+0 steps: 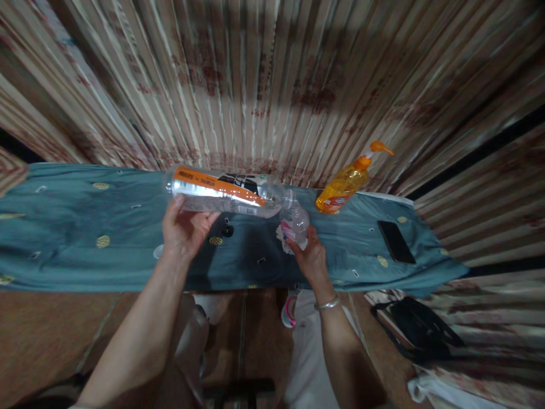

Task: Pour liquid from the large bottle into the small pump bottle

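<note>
My left hand supports a large clear plastic bottle with an orange, silver and black label. It is tilted nearly flat, its neck pointing right. My right hand is closed around a small clear plastic bottle with a pink mark on it. The large bottle's mouth is right at the top of the small one; whether they touch I cannot tell. A whitish, ragged-edged piece shows beside the small bottle. Below the large bottle lies a black cap. Near my left wrist is a pale round piece, partly hidden.
A teal patterned cloth covers the narrow table. An orange pump bottle stands at the back right, with a black phone farther right. Behind hangs a pleated curtain. A dark bag sits low at the right.
</note>
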`<move>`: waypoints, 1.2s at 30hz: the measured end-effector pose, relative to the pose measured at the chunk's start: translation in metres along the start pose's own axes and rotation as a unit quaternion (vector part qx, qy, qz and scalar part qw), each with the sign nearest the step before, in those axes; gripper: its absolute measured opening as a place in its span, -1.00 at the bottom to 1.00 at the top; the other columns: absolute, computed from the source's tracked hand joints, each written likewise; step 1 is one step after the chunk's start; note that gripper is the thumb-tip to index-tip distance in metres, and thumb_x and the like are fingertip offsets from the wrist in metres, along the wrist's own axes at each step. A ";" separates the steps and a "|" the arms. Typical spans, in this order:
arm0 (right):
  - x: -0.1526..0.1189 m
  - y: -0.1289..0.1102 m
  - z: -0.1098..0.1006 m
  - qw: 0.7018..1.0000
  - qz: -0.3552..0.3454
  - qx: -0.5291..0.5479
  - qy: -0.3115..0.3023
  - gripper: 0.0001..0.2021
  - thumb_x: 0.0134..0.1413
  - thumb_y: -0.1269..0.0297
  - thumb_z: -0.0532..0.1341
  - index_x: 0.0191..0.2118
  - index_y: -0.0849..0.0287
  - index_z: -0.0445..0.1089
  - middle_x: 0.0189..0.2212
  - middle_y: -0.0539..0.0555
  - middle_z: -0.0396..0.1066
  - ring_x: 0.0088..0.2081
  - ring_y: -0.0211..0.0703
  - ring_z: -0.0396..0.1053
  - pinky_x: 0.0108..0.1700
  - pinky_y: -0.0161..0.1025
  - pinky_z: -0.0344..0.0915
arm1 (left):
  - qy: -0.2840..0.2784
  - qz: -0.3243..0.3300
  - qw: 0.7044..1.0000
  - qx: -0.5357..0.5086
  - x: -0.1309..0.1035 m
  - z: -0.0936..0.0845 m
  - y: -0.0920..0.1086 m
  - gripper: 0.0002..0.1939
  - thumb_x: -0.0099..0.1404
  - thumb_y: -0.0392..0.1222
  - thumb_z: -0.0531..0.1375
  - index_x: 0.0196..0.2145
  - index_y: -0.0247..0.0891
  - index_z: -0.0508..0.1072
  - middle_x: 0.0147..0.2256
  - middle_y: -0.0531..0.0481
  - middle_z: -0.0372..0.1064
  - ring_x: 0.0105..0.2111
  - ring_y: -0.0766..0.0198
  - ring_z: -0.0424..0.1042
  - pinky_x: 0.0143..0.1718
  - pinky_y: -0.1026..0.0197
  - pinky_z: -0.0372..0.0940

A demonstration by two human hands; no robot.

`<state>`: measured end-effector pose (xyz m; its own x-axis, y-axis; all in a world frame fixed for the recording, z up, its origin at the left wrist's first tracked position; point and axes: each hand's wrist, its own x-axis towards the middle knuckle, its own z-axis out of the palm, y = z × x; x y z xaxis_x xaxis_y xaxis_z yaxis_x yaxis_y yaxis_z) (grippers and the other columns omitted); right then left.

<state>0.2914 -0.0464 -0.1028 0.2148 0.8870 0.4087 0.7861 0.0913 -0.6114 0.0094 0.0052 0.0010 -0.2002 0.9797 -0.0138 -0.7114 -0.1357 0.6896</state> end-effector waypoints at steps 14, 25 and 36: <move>-0.001 0.003 0.002 1.000 -0.001 -0.005 0.001 -0.26 0.31 -0.21 0.15 0.29 0.38 0.29 0.07 0.50 0.53 0.04 0.28 0.56 0.05 0.13 0.51 | -0.005 0.003 1.000 -0.011 -0.007 0.005 0.002 -0.66 0.01 -0.05 0.43 -0.25 -0.15 0.49 -0.19 -0.11 0.62 -0.10 -0.04 0.61 -0.15 0.02 0.57; 0.000 -0.002 -0.001 1.000 0.004 -0.011 0.000 -0.27 0.32 -0.20 0.15 0.28 0.39 0.29 0.02 0.48 0.56 -0.01 0.27 0.58 0.00 0.09 0.51 | -0.001 0.008 1.000 0.001 -0.009 0.005 0.002 -0.65 0.03 -0.01 0.42 -0.26 -0.17 0.48 -0.19 -0.12 0.60 -0.04 -0.07 0.58 -0.01 -0.09 0.54; 0.000 0.000 0.000 1.000 0.014 -0.017 -0.005 -0.29 0.29 -0.19 0.18 0.29 0.34 0.28 0.01 0.45 0.57 -0.01 0.24 0.58 -0.01 0.07 0.50 | -0.001 0.007 1.000 0.026 -0.012 0.007 0.005 -0.72 0.07 -0.02 0.40 -0.27 -0.11 0.50 -0.14 -0.09 0.60 0.03 -0.07 0.57 0.00 -0.10 0.56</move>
<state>0.2908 -0.0464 -0.1028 0.2319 0.8935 0.3845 0.7992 0.0503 -0.5990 0.0132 -0.0061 0.0099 -0.2098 0.9777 -0.0026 -0.6725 -0.1423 0.7263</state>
